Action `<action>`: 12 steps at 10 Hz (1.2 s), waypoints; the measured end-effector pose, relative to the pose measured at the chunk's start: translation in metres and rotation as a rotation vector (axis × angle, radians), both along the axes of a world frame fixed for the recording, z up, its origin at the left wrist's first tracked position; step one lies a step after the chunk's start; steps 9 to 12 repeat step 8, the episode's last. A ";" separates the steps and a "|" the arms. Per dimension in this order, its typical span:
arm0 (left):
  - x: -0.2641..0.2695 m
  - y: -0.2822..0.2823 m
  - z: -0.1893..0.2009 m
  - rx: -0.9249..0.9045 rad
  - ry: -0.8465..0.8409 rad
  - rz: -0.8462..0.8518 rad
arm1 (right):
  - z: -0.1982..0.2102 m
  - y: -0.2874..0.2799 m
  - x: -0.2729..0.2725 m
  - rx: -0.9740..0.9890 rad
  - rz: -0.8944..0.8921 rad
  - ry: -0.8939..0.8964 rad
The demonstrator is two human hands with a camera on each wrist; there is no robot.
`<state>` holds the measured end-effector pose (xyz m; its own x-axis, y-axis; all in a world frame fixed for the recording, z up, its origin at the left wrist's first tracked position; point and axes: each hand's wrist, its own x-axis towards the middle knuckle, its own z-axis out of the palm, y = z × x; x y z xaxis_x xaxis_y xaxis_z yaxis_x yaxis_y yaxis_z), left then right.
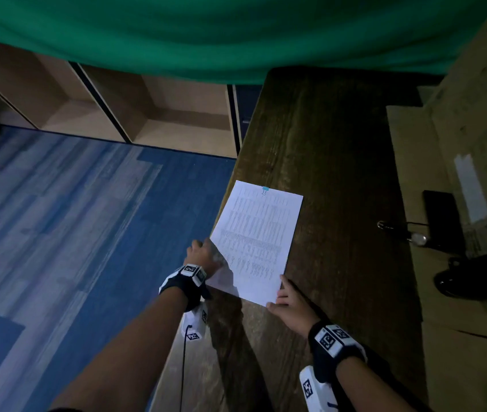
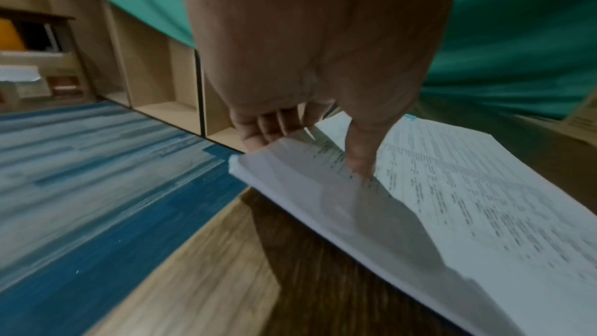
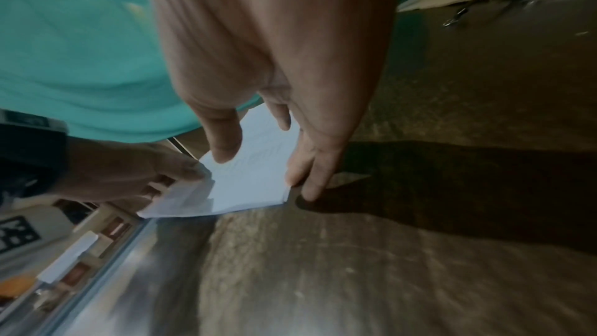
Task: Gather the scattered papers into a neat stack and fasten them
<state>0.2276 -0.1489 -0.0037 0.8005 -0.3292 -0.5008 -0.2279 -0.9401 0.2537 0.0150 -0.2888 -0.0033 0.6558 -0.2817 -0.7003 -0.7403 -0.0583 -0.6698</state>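
Observation:
A stack of printed white papers (image 1: pixel 258 239) lies on the dark wooden table (image 1: pixel 340 173), its left side overhanging the table's left edge. A light blue binder clip (image 1: pixel 265 190) sits on the stack's far edge, also visible as a blue speck (image 2: pixel 410 117) in the left wrist view. My left hand (image 1: pixel 203 251) pinches the near-left edge of the papers (image 2: pixel 468 201), thumb on top and fingers underneath. My right hand (image 1: pixel 284 295) touches the near-right corner of the papers (image 3: pixel 252 178) with straight fingers (image 3: pixel 307 183) against the side edge, the thumb just above the sheet.
Cardboard boxes (image 1: pixel 459 144) line the table's right side, with a black flat device (image 1: pixel 441 218), a metal ring and padlock (image 1: pixel 414 236) and a black bundle (image 1: pixel 474 276) on them. Blue floor (image 1: pixel 58 233), open wooden shelves (image 1: pixel 177 114) and a green cloth (image 1: pixel 236 34) lie left and behind.

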 end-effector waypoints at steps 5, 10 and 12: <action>-0.013 0.001 -0.018 -0.014 0.173 0.102 | 0.013 -0.005 0.030 -0.351 0.240 0.001; -0.088 0.090 0.001 -0.291 0.160 0.190 | -0.005 -0.011 -0.121 -0.429 0.381 -0.117; -0.088 0.090 0.001 -0.291 0.160 0.190 | -0.005 -0.011 -0.121 -0.429 0.381 -0.117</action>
